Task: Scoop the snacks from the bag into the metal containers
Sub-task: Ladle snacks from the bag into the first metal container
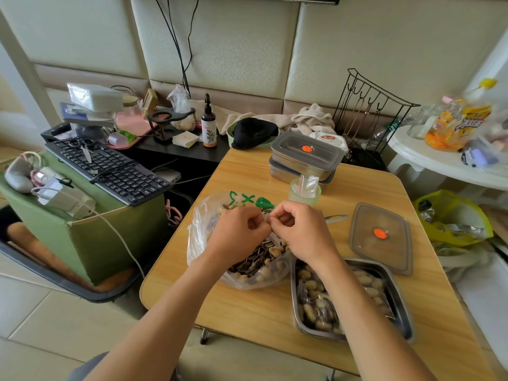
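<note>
A clear plastic bag [202,235] with green print lies open on the wooden table [247,306], full of peanuts and sunflower seeds [261,266]. My left hand [237,233] and my right hand [299,229] hover close together over the bag, fingers curled, each pinching the bag's thin edge. To the right stands an open metal container [401,309] holding peanuts. Its grey lid [380,237] with an orange valve lies behind it. A metal spoon handle [336,218] pokes out from behind my right hand.
Two stacked lidded metal containers [305,158] stand at the table's far side, with a pale green cup [303,192] in front. A keyboard [110,171] rests on a green box at left. A yellow bag [453,218] and white side table [439,160] are at right.
</note>
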`<control>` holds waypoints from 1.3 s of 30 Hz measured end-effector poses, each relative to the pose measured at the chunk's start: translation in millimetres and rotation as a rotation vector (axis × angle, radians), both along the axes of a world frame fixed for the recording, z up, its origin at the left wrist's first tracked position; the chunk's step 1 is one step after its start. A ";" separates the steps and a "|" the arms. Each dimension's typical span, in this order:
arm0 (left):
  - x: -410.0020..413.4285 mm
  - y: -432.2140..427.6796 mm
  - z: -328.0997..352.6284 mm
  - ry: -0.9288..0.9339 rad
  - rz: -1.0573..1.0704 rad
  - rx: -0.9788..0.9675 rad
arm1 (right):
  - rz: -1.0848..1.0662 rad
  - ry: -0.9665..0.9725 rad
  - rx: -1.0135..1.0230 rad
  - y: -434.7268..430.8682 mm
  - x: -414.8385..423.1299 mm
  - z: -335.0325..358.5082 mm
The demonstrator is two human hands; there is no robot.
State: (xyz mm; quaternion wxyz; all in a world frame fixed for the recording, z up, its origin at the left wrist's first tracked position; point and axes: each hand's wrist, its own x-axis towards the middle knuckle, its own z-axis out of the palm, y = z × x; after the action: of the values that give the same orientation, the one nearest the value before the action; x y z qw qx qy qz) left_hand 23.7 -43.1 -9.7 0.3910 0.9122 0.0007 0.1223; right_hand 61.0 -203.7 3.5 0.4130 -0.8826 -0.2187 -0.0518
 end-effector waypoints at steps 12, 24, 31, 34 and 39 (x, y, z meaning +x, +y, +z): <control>-2.5 4.7 6.9 0.073 -0.013 -0.029 | 0.120 -0.197 -0.139 1.7 1.7 1.7; -5.0 -0.6 5.7 0.190 0.076 -0.354 | 0.078 -0.121 -0.009 7.4 -1.8 1.1; -10.0 -3.3 8.8 0.235 0.144 -0.712 | 0.029 0.001 0.101 8.9 -4.5 -5.3; -11.5 -6.1 9.5 0.271 0.111 -0.743 | -0.032 0.026 0.115 8.9 -3.2 -7.7; -11.1 -2.5 7.9 0.264 0.087 -0.700 | 0.002 0.130 0.127 4.3 0.1 -7.5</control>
State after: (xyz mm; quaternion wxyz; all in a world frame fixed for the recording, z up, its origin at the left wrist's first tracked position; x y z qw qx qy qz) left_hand 12.5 -45.6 -1.8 0.6703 0.7302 0.1316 0.0124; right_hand 61.1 -199.4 -4.1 0.4815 -0.8558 -0.1887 -0.0077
